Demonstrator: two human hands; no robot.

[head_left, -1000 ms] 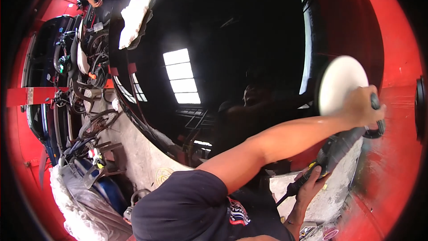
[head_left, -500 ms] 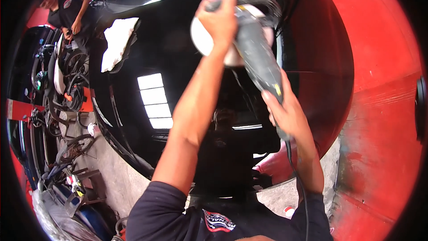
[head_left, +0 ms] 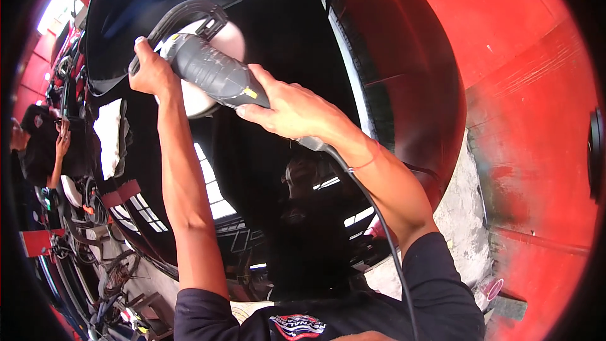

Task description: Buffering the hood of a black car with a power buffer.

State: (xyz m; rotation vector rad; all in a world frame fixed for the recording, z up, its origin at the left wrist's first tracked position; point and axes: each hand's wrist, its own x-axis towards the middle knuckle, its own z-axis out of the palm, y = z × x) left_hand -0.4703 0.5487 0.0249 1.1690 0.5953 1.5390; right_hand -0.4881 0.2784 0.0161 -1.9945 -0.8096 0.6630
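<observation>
Between the left grip (head_left: pixel 154 74) and the right grip (head_left: pixel 291 110), a grey polisher (head_left: pixel 213 72) over a glossy black car panel (head_left: pixel 281 44).

The left grip is closed around one end of the black loop handle (head_left: pixel 188 6); the right grip wraps the tool's rear body. The white pad (head_left: pixel 232 44) shows just beside the left grip, though whether it sits flat cannot be told. Uneven pressure from the two grips could tip it, letting its rim mark the gloss. From below the right grip the black cord (head_left: pixel 392 243) runs back toward the person; slack there could drag on the panel or snag an arm. The white cloth (head_left: pixel 108 136) lies left of the left grip and nearer the person; a sideways drift could catch it in a turning pad.
</observation>
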